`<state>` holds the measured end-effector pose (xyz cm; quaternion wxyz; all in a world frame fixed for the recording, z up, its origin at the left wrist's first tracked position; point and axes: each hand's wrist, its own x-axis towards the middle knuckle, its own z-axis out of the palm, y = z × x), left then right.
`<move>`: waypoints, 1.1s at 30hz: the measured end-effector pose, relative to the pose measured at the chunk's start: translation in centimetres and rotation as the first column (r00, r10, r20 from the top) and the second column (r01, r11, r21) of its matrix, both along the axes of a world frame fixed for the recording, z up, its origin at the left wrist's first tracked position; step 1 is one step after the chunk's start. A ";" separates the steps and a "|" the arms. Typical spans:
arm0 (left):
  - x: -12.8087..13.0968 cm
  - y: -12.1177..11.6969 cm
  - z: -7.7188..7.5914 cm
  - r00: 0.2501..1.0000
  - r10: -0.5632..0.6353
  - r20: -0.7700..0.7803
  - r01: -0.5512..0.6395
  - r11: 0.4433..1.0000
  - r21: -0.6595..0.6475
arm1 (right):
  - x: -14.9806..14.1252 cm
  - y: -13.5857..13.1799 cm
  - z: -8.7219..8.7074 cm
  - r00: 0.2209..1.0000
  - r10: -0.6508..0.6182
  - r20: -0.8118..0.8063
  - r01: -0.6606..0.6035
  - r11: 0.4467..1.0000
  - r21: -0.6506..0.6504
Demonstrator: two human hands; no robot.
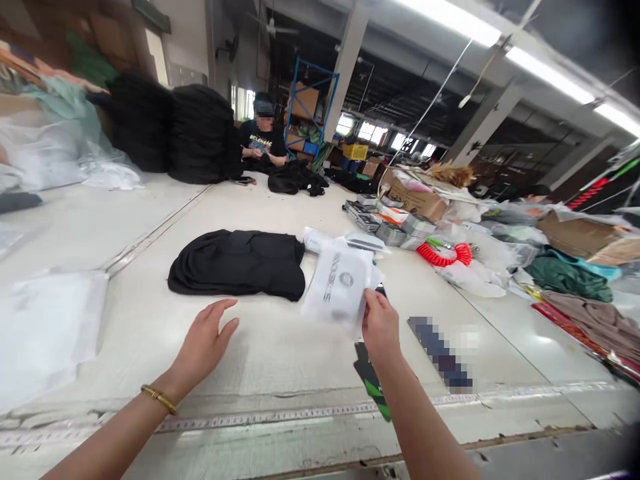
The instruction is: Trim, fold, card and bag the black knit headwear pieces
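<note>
Printed bag [340,287], thin and whitish, was up over the table [280,353], right of the black cloth [237,263]; right hand [381,327] pinched it by its right edge, thumb against fingers. Left hand [207,337] gripped nothing, fingers spread just below the cloth; touching the table or not, couldn't tell. Likely trouble: one-edge hold on flimsy film, so the bag could fold, slip or tear. It could also have dragged the white packets [365,241] behind, since they overlapped it. A low right forearm might have pushed the green-and-black cards [373,387] off line; a bump to the cloth could have skewed its layers. Counts, going outward: one printed bag in hand; one black cloth stack, layers not countable; at least two white packets behind, overlapped; cards partly hidden, number unclear; one measuring tape [270,417] along the near edge; one pixelated dark slab [440,353] right of the hand; one red coil [445,255]; several small boxes [390,233], too jumbled to count; two tall black piles [203,133] at the back; one seated co-worker [264,137] beyond.
</note>
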<state>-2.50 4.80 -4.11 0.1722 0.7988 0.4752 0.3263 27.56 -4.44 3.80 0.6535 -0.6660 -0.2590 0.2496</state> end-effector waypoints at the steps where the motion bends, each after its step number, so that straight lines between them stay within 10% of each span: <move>1: -0.4 0.7 -0.8 0.999 0.014 -0.048 -0.011 0.999 0.048 | 0.9 1.1 0.3 0.999 -0.010 -0.033 0.011 1.000 0.022; 9: -2.3 6.2 -3.1 0.908 0.233 -0.347 -0.172 0.965 0.197 | -4.9 0.3 -5.7 0.973 0.192 -0.130 -0.205 0.974 -0.099; 14: -2.7 7.7 -3.1 0.912 0.237 -0.333 -0.222 0.971 0.084 | -5.9 0.8 -8.5 0.891 0.367 0.267 -0.269 0.901 -0.340; 23: -2.5 7.0 -1.8 0.896 0.248 -0.368 -0.245 0.968 0.056 | -5.1 9.0 -8.1 0.770 0.382 0.511 -0.224 0.912 -0.345; 33: -2.3 8.5 1.6 0.919 0.241 -0.311 -0.233 0.970 0.063 | -2.3 11.1 -5.0 0.779 0.488 0.394 -0.377 0.866 -0.328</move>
